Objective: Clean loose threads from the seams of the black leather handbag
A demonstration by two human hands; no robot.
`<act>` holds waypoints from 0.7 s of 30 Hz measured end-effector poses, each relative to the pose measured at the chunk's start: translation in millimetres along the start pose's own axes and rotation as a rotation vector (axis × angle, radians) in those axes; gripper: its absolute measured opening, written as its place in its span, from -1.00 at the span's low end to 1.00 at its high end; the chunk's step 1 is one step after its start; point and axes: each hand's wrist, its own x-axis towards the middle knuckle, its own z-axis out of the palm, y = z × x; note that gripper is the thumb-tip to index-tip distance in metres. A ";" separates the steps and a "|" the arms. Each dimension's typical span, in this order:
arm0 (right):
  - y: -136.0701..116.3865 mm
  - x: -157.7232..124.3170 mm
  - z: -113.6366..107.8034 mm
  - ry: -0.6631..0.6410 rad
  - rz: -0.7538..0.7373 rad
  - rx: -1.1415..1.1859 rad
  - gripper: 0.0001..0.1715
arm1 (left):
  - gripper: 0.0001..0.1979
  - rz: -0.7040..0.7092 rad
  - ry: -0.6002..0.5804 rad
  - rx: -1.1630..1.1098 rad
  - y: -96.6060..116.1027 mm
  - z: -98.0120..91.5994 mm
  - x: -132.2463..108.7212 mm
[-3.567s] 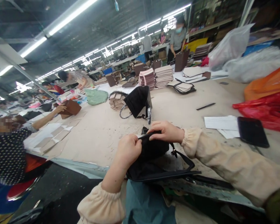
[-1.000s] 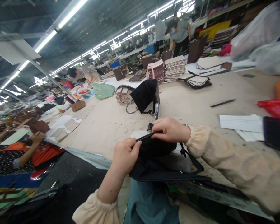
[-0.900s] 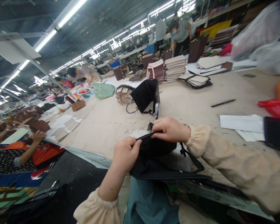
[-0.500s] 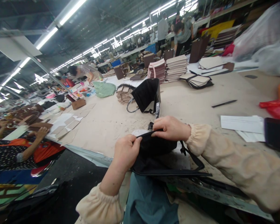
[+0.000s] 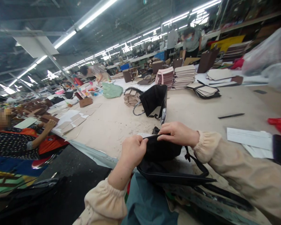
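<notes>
A black bag (image 5: pixel 164 151) lies at the table's near edge, its opening toward me and a black strap (image 5: pixel 202 170) looping off to the right. My left hand (image 5: pixel 134 150) is closed on the left end of the bag's upper edge, thumb on top. Along the same edge, my right hand (image 5: pixel 178 133) pinches the rim between thumb and fingers. Just beyond my hands stands another black bag (image 5: pixel 153 98), open, with a wrapped handle. The inside bottom of the held bag is in shadow.
Stacked panels (image 5: pixel 184 76) and a green plastic bag (image 5: pixel 111 90) sit farther back on the table (image 5: pixel 107 125). White papers (image 5: pixel 249 138), a dark strip (image 5: pixel 231 116) and a red plastic bag (image 5: pixel 279 125) lie to the right. A co-worker's hand (image 5: pixel 51 125) is at the left edge.
The whole view has shifted, so the scene sits lower and farther right. Both hands keep their grip on the bag's edge, with little movement relative to it.
</notes>
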 end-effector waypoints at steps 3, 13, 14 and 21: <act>-7.9 5.1 -1.7 -0.014 -0.021 -0.081 -0.59 | -0.62 0.012 0.007 0.008 -0.4 0.7 -3.0; -35.0 27.3 10.1 -0.025 -0.005 -0.191 -0.61 | -0.64 0.000 -0.003 0.009 -1.3 -1.3 -7.2; -34.2 25.7 8.7 -0.032 0.002 -0.184 -0.62 | -0.64 0.005 -0.007 0.006 -1.1 -1.2 -6.9; -15.8 6.4 -1.9 -0.068 0.026 -0.085 -0.67 | -0.62 0.014 -0.009 -0.013 -2.3 1.0 -5.2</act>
